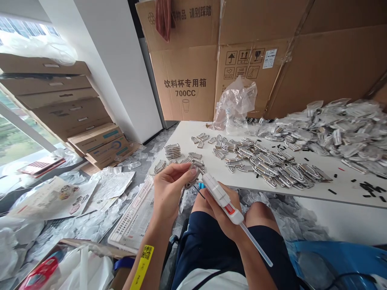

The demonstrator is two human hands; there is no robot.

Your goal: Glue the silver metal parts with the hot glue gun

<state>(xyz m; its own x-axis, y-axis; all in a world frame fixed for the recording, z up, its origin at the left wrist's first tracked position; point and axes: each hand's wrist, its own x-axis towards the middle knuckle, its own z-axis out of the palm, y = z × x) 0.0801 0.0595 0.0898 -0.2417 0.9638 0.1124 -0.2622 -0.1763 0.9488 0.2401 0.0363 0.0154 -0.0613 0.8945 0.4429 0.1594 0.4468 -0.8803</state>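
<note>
My left hand (169, 187) pinches a small pale metal-looking piece (197, 164) between thumb and fingers, above my lap near the table's front edge. My right hand (226, 219) is wrapped around a white glue gun (215, 188) with a red-orange trigger. Its nozzle points up and left and meets the held piece; whether it touches cannot be made out. A translucent glue stick (256, 245) sticks out of the gun's rear. Beyond my hands, a neat stack of similar pieces (173, 151) stands on the white table (184, 135), and a loose heap of them (272, 167) spreads to the right.
A large pile of bagged pieces (347, 125) covers the table's right side, with small black strips (370, 188) in front. A clear plastic bag (236, 102) stands against tall cardboard (187, 60). Plastic wrappers litter the floor; stacked boxes (57, 96) stand left.
</note>
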